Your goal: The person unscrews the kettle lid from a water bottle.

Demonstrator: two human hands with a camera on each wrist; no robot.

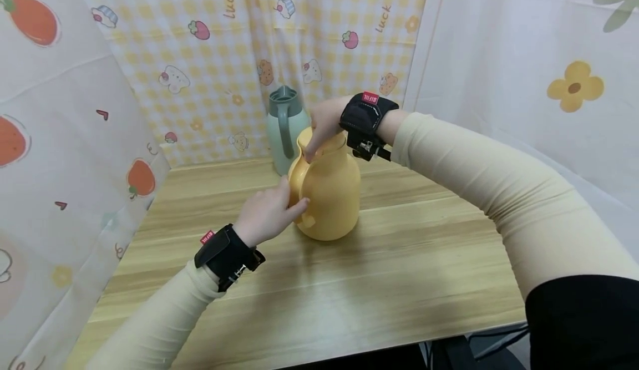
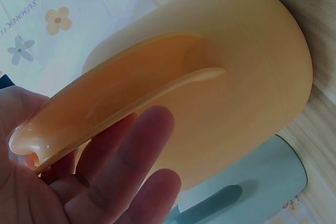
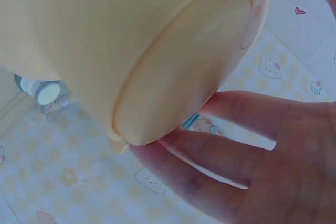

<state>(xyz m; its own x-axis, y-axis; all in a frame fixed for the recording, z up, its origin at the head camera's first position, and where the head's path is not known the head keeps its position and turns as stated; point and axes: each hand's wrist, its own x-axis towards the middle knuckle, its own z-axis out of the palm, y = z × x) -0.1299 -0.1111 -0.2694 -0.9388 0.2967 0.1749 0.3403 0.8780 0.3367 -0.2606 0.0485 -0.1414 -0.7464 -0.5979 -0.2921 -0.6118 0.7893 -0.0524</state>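
Observation:
A yellow thermos jug point(image 1: 331, 198) stands upright on the wooden table. My left hand point(image 1: 264, 212) holds its handle point(image 2: 131, 90), thumb on one side and fingers on the other. At the top, my right hand point(image 1: 326, 120) grips the yellow lid point(image 3: 189, 61), which sits in the jug's mouth. Fingertips touch the lid's edge in the right wrist view, while the head view shows a digit reaching down by the handle's top. Behind the jug is a green thermos jug point(image 1: 287, 131) with a darker green handle and top, partly hidden.
The wooden table point(image 1: 399, 281) ends at a front edge, with dark cables point(image 1: 499, 336) below it. A patterned curtain point(image 1: 219, 70) hangs behind and at both sides. A small white-and-green cylindrical thing point(image 3: 47, 92) shows past the yellow jug in the right wrist view.

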